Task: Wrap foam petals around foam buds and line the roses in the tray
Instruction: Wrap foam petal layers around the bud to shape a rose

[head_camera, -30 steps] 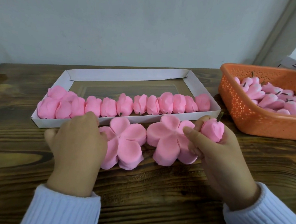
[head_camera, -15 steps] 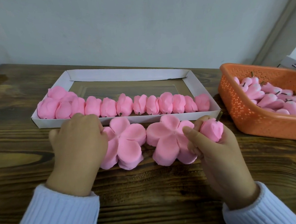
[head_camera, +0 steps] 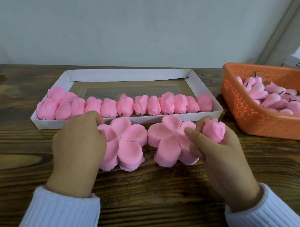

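A foam bud (head_camera: 213, 131) was observed gripped in the closed right hand (head_camera: 216, 151), stem beyond the fingertips. The left hand (head_camera: 79, 144) was noted pinching a petal stack (head_camera: 124, 144). Soft, light and crushable handling was judged; holding at the base was advised.

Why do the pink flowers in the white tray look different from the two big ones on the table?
The tray roses are wrapped shut into small buds; the two petal stacks lie open and flat, five petals spread. The roses stand in a tight row inside the tray; the stacks sit on the table in front of it. The left hand touches one stack; nobody touches the roses. Both are the same pink foam.
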`<act>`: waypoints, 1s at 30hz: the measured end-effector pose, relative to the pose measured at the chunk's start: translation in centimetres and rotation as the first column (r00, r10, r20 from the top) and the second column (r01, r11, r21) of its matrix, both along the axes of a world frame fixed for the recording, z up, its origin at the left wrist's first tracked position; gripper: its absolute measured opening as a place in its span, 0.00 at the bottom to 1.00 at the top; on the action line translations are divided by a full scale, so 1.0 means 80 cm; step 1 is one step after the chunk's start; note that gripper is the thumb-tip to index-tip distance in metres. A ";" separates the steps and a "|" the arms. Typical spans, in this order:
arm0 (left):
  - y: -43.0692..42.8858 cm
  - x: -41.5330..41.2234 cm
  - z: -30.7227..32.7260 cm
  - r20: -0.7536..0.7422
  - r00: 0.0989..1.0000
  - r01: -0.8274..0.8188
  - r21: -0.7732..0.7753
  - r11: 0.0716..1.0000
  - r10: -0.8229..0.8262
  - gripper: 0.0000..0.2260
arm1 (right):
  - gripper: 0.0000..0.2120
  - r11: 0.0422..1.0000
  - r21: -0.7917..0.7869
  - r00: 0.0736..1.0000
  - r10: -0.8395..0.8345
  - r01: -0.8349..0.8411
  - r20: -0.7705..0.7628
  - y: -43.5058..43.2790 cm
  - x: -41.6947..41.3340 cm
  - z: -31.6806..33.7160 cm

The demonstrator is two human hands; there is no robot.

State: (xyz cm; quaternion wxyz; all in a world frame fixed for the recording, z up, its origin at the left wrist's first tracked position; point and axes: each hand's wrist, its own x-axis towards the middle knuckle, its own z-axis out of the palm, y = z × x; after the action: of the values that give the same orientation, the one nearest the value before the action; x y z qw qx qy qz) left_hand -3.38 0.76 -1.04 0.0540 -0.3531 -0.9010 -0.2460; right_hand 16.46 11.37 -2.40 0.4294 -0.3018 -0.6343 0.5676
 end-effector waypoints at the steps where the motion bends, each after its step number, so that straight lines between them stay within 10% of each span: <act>1: 0.000 -0.001 -0.001 -0.002 1.000 -0.004 0.011 1.000 0.004 0.08 | 0.12 1.000 0.000 1.000 0.000 0.000 0.001 0.000 0.000 0.000; 30: -0.002 -0.006 -0.009 0.041 0.999 -0.035 0.103 0.994 0.031 0.02 | 0.14 1.000 0.003 0.999 0.014 -0.014 -0.029 0.002 0.000 -0.002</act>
State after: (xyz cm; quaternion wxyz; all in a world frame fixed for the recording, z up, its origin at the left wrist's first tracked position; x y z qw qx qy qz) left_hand -3.83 0.56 -1.78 0.0584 -0.3301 -0.8936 -0.2983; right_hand 16.44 11.49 -2.54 0.4351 -0.2886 -0.6308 0.5740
